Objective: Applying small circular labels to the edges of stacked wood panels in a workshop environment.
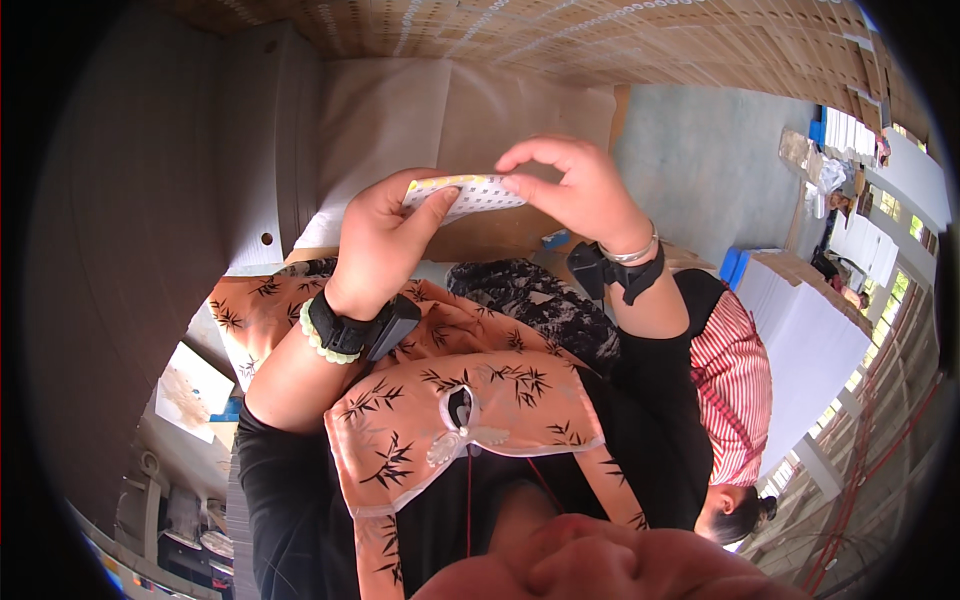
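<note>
In front of my chest I hold a sheet of small labels (pixel 480 196), white with rows of dark printed marks and a yellow strip on its upper edge. It bends slightly along its length. My left hand (pixel 392 228) grips the left end, thumb on the near face and fingers behind. At the right end, the thumb of my right hand (pixel 580 190) presses on the corner. Its index finger curls above with the tip close to the thumb. Whether a single label sits between those fingertips is too small to tell.
A tall grey stack of panels (pixel 280 130) rises close on my left. Brown perforated boards (pixel 600 30) span the far side beyond brown sheeting (pixel 400 120). At right, a person in a striped shirt (pixel 732 380) bends beside a stack of white panels (pixel 815 350).
</note>
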Demonstrator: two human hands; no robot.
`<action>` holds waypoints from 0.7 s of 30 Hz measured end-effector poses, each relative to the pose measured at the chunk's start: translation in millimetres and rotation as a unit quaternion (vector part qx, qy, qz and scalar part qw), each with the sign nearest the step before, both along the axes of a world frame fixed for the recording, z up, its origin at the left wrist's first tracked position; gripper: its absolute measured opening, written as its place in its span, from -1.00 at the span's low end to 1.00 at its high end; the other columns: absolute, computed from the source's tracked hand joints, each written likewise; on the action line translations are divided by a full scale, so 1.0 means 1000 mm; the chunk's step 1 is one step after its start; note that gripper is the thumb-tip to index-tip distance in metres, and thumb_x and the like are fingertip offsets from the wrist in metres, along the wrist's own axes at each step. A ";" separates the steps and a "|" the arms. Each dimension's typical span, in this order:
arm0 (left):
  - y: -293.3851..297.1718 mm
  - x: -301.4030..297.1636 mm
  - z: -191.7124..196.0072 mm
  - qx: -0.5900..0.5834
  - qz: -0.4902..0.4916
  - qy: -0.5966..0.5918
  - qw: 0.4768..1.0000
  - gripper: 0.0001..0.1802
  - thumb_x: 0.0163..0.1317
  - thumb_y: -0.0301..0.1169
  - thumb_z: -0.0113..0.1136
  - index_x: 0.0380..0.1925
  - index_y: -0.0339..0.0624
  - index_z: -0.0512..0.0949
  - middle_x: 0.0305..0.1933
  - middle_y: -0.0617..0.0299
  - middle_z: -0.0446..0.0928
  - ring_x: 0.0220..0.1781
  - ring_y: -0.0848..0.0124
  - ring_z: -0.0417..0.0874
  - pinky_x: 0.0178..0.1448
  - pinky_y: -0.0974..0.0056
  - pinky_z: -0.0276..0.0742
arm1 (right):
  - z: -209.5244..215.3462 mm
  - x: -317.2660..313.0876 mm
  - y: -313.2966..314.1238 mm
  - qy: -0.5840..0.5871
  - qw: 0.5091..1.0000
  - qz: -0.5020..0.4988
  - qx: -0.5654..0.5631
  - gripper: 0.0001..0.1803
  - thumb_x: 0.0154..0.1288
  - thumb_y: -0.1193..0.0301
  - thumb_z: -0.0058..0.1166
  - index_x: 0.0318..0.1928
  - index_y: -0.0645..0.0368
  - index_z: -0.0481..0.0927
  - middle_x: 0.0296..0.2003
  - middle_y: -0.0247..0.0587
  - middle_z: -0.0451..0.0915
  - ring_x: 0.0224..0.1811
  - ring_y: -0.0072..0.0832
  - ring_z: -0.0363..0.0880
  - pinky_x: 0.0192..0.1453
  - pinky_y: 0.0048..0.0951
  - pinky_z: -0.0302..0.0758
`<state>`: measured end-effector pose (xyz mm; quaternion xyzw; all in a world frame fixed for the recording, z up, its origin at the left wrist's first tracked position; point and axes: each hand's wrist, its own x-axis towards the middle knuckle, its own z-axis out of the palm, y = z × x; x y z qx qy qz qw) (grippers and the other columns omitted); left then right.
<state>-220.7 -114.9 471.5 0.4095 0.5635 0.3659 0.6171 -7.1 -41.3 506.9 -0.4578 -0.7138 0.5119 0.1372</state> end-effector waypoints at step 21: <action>0.004 0.002 -0.002 -0.139 -0.004 -0.131 0.982 -0.80 0.33 -0.43 0.19 -0.16 -0.36 0.60 -0.24 0.24 0.68 -0.26 0.59 0.62 -0.15 0.43 0.55 | -0.006 0.009 -0.005 -0.001 0.987 0.012 0.161 -0.89 0.05 0.63 0.19 -0.39 0.20 0.56 -0.28 -0.27 0.58 -0.23 -0.41 0.56 -0.13 -0.44 0.48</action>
